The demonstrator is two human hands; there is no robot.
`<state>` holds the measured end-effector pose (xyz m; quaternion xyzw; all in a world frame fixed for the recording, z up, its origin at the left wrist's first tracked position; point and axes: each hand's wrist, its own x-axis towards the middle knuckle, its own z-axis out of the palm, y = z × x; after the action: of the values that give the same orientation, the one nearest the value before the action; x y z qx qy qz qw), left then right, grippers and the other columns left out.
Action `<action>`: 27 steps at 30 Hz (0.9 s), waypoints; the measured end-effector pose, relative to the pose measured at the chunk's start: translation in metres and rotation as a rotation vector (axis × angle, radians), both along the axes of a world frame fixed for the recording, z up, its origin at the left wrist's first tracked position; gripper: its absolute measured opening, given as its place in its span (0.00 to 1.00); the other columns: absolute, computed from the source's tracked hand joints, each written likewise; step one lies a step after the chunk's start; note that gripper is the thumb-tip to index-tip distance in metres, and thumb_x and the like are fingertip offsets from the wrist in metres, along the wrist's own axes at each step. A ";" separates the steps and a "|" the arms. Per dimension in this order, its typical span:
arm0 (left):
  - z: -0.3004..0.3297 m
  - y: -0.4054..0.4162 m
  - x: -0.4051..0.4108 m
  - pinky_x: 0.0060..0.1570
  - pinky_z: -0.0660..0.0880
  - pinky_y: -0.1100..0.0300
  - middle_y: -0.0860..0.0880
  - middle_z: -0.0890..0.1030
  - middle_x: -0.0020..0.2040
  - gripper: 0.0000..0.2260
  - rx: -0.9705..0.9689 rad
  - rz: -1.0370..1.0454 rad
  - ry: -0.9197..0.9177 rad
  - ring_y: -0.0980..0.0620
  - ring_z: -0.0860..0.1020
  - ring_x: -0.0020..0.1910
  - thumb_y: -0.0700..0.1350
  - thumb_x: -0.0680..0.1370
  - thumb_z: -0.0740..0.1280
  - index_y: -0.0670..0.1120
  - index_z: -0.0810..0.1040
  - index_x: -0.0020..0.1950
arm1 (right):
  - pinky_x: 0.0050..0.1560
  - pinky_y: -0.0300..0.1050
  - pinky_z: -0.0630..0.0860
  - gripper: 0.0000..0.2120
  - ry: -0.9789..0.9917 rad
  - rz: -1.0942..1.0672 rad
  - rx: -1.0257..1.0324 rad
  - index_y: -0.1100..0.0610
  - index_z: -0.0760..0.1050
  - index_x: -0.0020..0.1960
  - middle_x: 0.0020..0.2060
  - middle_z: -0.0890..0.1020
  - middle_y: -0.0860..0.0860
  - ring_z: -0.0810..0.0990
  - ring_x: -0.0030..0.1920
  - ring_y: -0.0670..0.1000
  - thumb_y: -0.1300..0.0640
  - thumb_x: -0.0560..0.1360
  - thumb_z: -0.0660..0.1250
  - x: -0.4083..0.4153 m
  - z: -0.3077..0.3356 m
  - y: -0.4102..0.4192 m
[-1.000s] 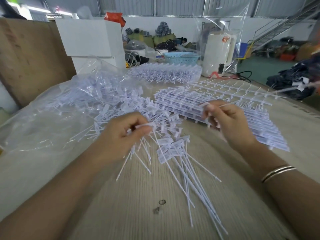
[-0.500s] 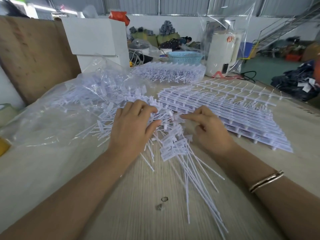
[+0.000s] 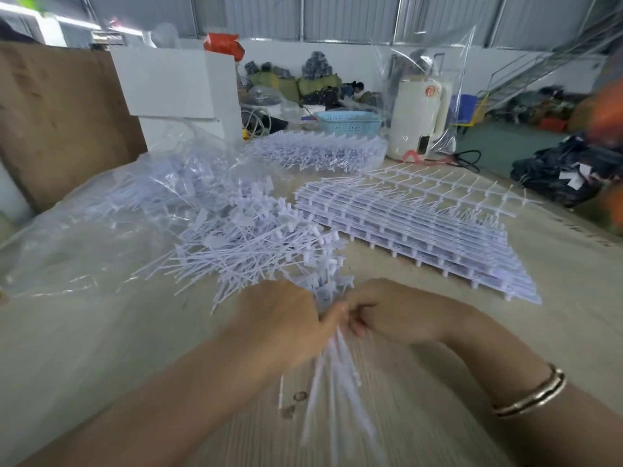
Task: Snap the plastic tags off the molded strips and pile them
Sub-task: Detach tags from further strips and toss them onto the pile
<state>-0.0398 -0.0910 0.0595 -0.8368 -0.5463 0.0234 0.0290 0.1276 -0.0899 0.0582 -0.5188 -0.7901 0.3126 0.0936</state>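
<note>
A bundle of loose white plastic tags [image 3: 337, 375] fans out towards me, blurred by motion. My left hand [image 3: 286, 328] and my right hand [image 3: 391, 315] meet at its upper end, fingers curled round the tags' heads. Behind the hands lies a heap of snapped-off tags [image 3: 256, 244]. A stack of white molded strips [image 3: 421, 230] lies flat to the right of the heap. A second stack of strips [image 3: 320, 151] sits further back.
A clear plastic bag [image 3: 111, 210] with more tags spreads over the table's left side. A white box [image 3: 168, 85], a blue basket [image 3: 349, 121] and a white appliance [image 3: 418, 116] stand at the back. Small dark bits [image 3: 296, 399] lie on the wooden table [image 3: 556, 298].
Both hands have drawn back towards me from the heap, gathering a bundle of tags between them. The camera view has dipped, so the hands sit lower in frame.
</note>
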 end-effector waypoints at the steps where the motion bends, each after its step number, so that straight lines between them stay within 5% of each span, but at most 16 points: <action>1: -0.001 0.002 0.000 0.29 0.65 0.60 0.49 0.73 0.31 0.30 -0.020 0.012 -0.007 0.51 0.73 0.32 0.69 0.75 0.45 0.47 0.70 0.33 | 0.39 0.30 0.69 0.23 0.040 0.028 -0.014 0.48 0.75 0.33 0.29 0.74 0.42 0.73 0.33 0.36 0.72 0.72 0.54 -0.003 -0.001 -0.001; 5: -0.004 0.004 0.001 0.39 0.72 0.57 0.50 0.78 0.44 0.26 -0.077 -0.007 -0.047 0.49 0.77 0.44 0.69 0.72 0.59 0.47 0.72 0.51 | 0.40 0.26 0.66 0.23 0.145 0.091 -0.076 0.52 0.79 0.41 0.34 0.78 0.39 0.74 0.35 0.33 0.76 0.71 0.53 -0.004 -0.004 0.000; 9: -0.003 0.000 -0.001 0.37 0.65 0.56 0.50 0.69 0.42 0.12 -0.051 -0.023 -0.068 0.48 0.71 0.42 0.42 0.77 0.62 0.45 0.65 0.59 | 0.35 0.30 0.67 0.24 0.388 -0.125 0.074 0.55 0.82 0.42 0.34 0.78 0.50 0.73 0.33 0.40 0.77 0.70 0.53 0.013 -0.002 0.009; 15: -0.027 -0.015 0.006 0.44 0.67 0.55 0.44 0.72 0.60 0.32 0.088 -0.007 -0.019 0.46 0.71 0.54 0.32 0.73 0.62 0.41 0.51 0.74 | 0.30 0.31 0.66 0.27 0.708 -0.531 0.416 0.54 0.80 0.36 0.27 0.75 0.48 0.70 0.28 0.40 0.78 0.69 0.49 0.041 -0.008 0.031; 21: -0.017 -0.020 -0.013 0.53 0.72 0.60 0.49 0.60 0.68 0.43 0.077 -0.403 -0.197 0.51 0.68 0.59 0.29 0.73 0.58 0.48 0.30 0.74 | 0.28 0.33 0.64 0.26 0.714 -0.616 0.489 0.52 0.80 0.35 0.24 0.76 0.43 0.68 0.26 0.43 0.76 0.71 0.51 0.050 -0.018 0.041; 24: 0.014 -0.004 -0.028 0.50 0.72 0.61 0.50 0.62 0.59 0.42 0.109 -0.480 -0.422 0.55 0.68 0.49 0.33 0.78 0.56 0.58 0.23 0.68 | 0.30 0.38 0.66 0.25 0.676 -0.610 0.532 0.51 0.79 0.34 0.25 0.76 0.46 0.70 0.28 0.46 0.76 0.71 0.54 0.054 -0.020 0.042; 27: 0.048 0.038 -0.045 0.42 0.68 0.66 0.52 0.61 0.42 0.35 0.281 -0.354 -0.666 0.62 0.66 0.40 0.33 0.79 0.57 0.50 0.39 0.76 | 0.35 0.37 0.67 0.27 0.666 -0.567 0.518 0.52 0.79 0.35 0.26 0.76 0.45 0.71 0.31 0.43 0.78 0.70 0.52 0.047 -0.020 0.041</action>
<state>-0.0845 -0.0529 0.1078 -0.8677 -0.3712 -0.3292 -0.0319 0.1745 -0.0492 0.0380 -0.5448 -0.5970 0.2172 0.5474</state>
